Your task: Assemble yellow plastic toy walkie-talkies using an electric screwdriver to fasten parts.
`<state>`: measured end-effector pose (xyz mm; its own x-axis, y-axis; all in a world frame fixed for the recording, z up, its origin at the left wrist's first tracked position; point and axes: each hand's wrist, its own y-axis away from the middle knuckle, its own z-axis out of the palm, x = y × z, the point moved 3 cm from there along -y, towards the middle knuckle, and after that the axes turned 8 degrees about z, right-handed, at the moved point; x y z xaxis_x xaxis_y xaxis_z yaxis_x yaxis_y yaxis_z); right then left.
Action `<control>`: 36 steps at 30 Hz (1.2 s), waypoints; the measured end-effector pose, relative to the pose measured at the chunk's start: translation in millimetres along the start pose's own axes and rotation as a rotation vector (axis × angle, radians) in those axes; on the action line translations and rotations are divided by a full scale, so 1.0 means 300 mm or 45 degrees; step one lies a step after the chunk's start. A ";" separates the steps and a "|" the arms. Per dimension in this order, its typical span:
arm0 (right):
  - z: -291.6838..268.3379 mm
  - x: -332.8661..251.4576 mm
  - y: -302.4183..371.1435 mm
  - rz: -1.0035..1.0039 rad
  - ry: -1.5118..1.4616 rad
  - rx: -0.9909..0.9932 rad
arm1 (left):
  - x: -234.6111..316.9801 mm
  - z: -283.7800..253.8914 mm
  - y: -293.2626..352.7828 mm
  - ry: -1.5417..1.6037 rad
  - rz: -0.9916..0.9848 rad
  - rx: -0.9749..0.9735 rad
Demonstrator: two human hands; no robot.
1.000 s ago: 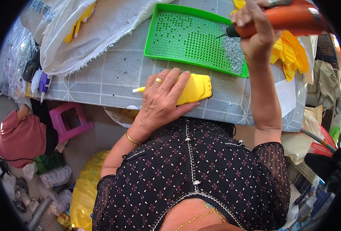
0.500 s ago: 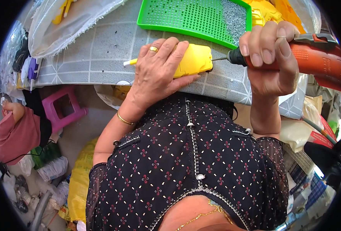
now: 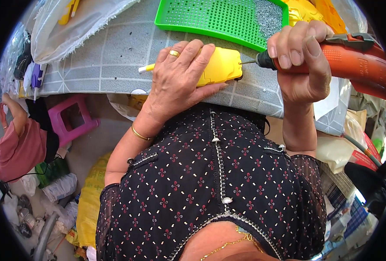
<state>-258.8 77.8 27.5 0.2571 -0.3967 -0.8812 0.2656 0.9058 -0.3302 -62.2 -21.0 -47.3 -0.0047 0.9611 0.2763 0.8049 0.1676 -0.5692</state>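
Note:
On the grey table top lies a yellow plastic toy-like body [image 3: 221, 65] with a thin white-tipped yellow rod sticking out to the left. My left hand [image 3: 180, 76] is wrapped over it, pressing it against the table near the front edge. In my right hand [image 3: 301, 61] is an orange-red electric screwdriver [image 3: 360, 65], held level with its black chuck pointing left. Its thin bit meets the right end of the yellow body. Whether a screw sits at the bit's tip is too small to tell.
A green perforated tray [image 3: 210, 35] stands just beyond my hands, small silver screws [image 3: 269, 19] heaped at its right end. More yellow parts [image 3: 304, 12] lie behind it. A white sack [image 3: 75, 30] is at the far left. Below are a pink stool [image 3: 73, 119] and another person in pink [image 3: 23, 148].
The screwdriver and my right hand have shifted slightly left and up, the bit staying at the yellow body. At the left, the other person's arm has moved up.

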 end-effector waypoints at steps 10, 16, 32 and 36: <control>0.011 0.037 -0.026 0.034 0.043 0.010 | -0.003 -0.001 -0.010 -0.037 -0.038 -0.050; 0.066 0.017 -0.029 0.078 0.279 0.041 | 0.004 -0.019 -0.036 -0.076 -0.003 -0.108; -0.228 -0.290 0.132 -1.027 1.732 1.348 | -0.051 -0.482 0.500 -0.105 -0.507 -0.451; -0.062 -0.141 0.011 -0.972 1.591 1.218 | -0.195 -0.327 0.838 -0.204 -0.787 -0.588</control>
<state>-286.2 100.5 57.5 -0.8614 0.1046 -0.4970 0.5002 0.0053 -0.8659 198.7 -56.6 -130.6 -0.5888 0.7493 0.3031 0.7936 0.6072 0.0404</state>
